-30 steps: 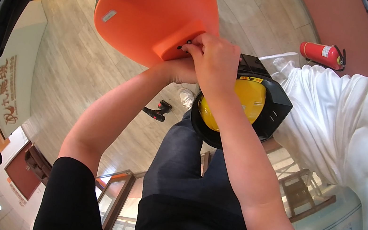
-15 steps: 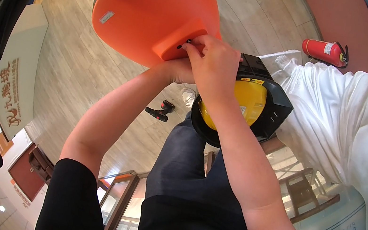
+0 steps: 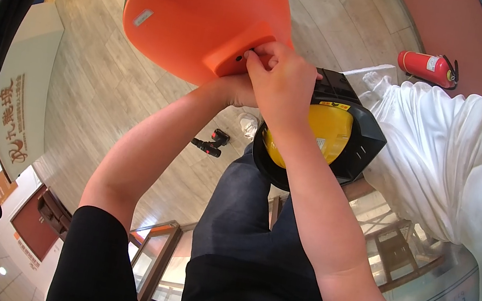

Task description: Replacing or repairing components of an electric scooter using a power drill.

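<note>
A large smooth orange shell (image 3: 205,14) fills the upper middle, with a raised block on its lower edge holding a small dark hole or screw head (image 3: 239,58). My right hand (image 3: 283,79) reaches over this block. Its thumb and index finger are pinched against the orange surface beside the dark spot, and anything between the fingertips is too small to name. Below it, my left hand (image 3: 240,91) passes under the shell's edge; its fingers are hidden behind the shell and my right hand. Under my right forearm is a black housing (image 3: 363,147) with a yellow panel (image 3: 334,130).
A black and red cordless drill (image 3: 212,143) lies on the wooden floor (image 3: 154,106). To the right are white draped cloth (image 3: 442,137) and a red fire extinguisher (image 3: 425,67). A light sign panel (image 3: 23,87) stands at left. Black bars run along the upper left.
My right fingertips have shifted slightly and now cover one of two dark spots seen before on the orange block. My left hand stays under the shell's edge.
</note>
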### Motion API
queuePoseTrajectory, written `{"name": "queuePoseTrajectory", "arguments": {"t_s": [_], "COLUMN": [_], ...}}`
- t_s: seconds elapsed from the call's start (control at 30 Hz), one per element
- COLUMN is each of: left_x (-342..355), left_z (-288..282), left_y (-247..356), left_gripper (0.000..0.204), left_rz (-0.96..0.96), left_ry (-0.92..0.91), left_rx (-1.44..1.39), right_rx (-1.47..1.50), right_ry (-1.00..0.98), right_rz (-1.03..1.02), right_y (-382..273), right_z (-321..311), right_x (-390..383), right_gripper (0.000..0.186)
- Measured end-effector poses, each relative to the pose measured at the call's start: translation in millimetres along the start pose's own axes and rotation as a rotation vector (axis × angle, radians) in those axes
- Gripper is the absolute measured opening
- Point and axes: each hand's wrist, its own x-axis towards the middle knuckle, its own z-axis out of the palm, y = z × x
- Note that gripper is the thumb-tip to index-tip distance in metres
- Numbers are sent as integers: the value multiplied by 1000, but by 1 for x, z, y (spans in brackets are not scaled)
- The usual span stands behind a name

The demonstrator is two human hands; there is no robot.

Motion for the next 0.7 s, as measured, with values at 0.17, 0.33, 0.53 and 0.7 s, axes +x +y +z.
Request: {"name": "queuePoseTrajectory", "arguments": {"t_s": [0.17, 0.33, 0.53, 0.7], "left_x": [2, 6, 6, 9], "left_z": [1, 2, 2, 2], "left_y": [-10, -19, -19, -19], "left_gripper": [65, 68, 71, 73], "left_rz": [31, 84, 142, 192], "left_ry": [8, 11, -17, -37], "left_rx": [-48, -61, -66, -73], "right_rx": [17, 29, 106, 156], "right_ry": [-25, -11, -6, -105], "right_rz": [78, 161, 301, 371], "right_y": [-4, -12, -15, -14], "right_z": [4, 7, 3, -7], "right_x": [3, 2, -2, 2], "right_gripper": [22, 24, 24, 32]}}
